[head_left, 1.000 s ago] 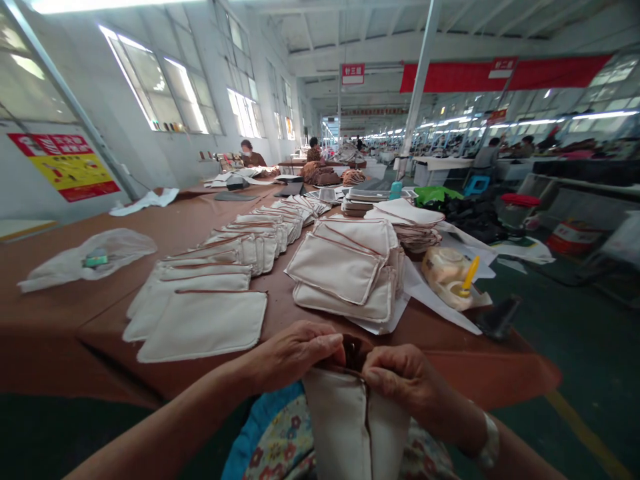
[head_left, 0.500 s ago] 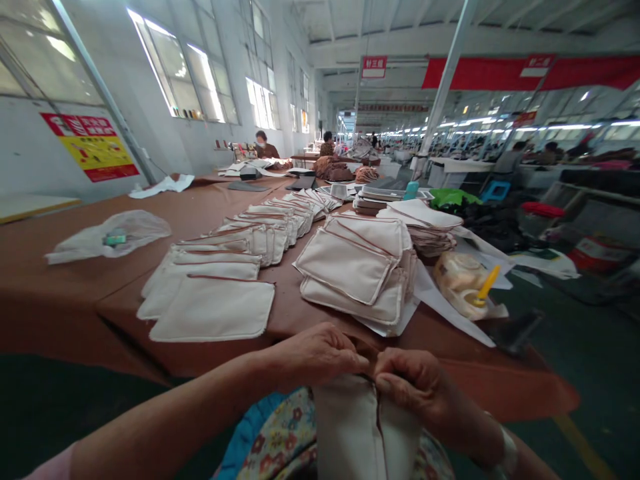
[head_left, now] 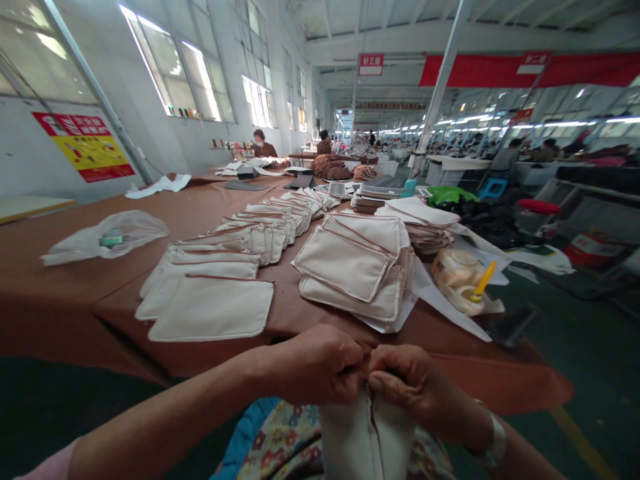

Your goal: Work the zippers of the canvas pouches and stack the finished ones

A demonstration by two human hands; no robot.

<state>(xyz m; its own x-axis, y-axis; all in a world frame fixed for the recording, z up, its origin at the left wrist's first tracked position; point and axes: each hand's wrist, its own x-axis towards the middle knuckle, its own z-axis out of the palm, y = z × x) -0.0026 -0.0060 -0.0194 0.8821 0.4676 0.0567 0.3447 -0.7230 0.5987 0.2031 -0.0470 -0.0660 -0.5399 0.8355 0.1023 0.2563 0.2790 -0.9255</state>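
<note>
A long brown table runs down a factory hall. At its near edge the left hand and right hand pinch the top of a cream pouch, hiding its opening. Beyond lie flat pouches and a stack.

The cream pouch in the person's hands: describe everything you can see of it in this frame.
The cream pouch looks like canvas-type cloth, off-white, with a dark seam or slit down its middle. It hangs roughly upright over the person's lap, below the near table edge. The left hand and right hand pinch its top edge close together, hiding the opening. Its lower part runs out of frame.
</note>
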